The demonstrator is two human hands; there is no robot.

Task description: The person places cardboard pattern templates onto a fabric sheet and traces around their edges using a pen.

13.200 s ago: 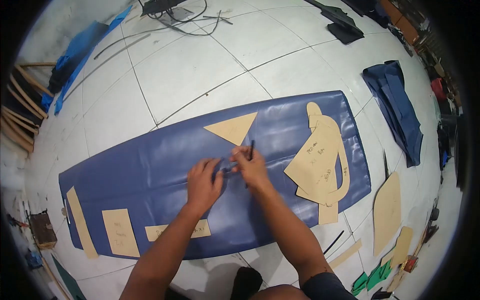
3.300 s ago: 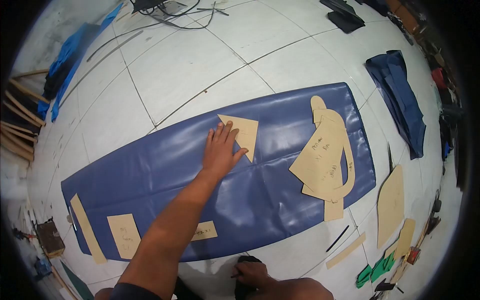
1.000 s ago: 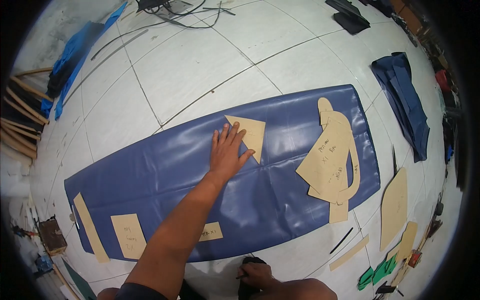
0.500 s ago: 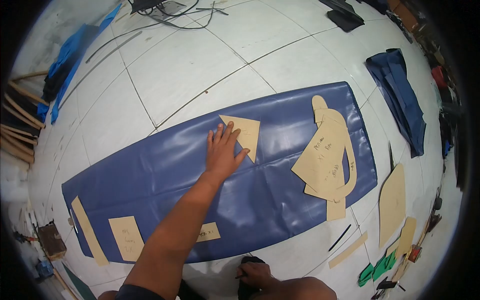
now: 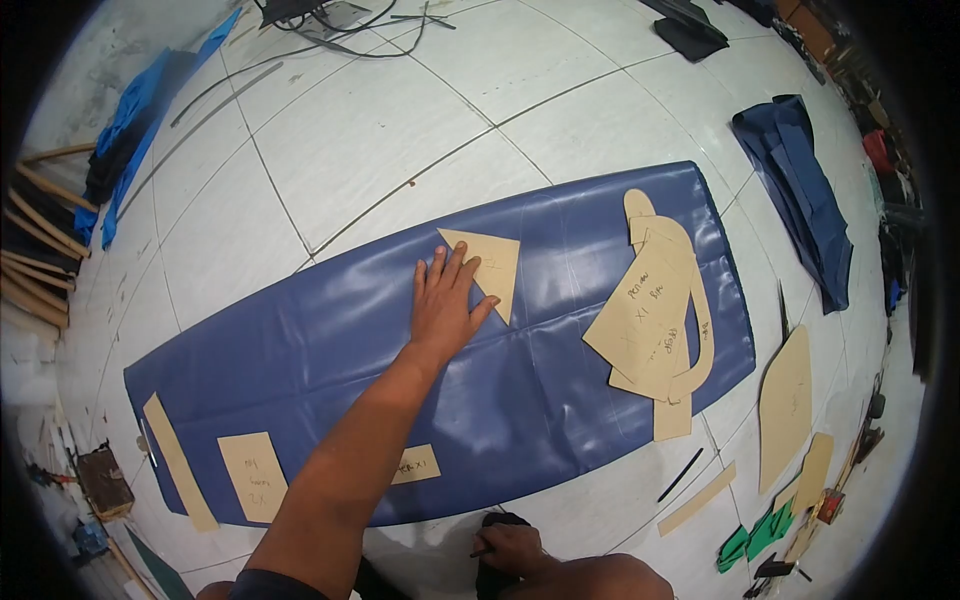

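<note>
My left hand [image 5: 445, 300] lies flat, palm down and fingers spread. It presses on the left side of a triangular tan cardboard pattern piece [image 5: 500, 262], covering part of it. Under both is a folded, glossy blue vinyl-like sheet [image 5: 330, 320] spread on the floor. Close to my body, my right hand [image 5: 515, 550] is closed around a dark pen-like stick [image 5: 481, 552], mostly hidden by the fingers. My left forearm passes over the sheet and partly hides a small lettered cardboard piece [image 5: 420, 464].
Several lettered patterns [image 5: 640, 320] overlap on the sheet's right end. A rectangular pattern [image 5: 250, 480] and a long strip [image 5: 178, 460] lie at its left. Folded blue material [image 5: 795, 200], a curved pattern [image 5: 787, 410] and green scraps [image 5: 755, 540] lie right; cables [image 5: 350, 50] at the back.
</note>
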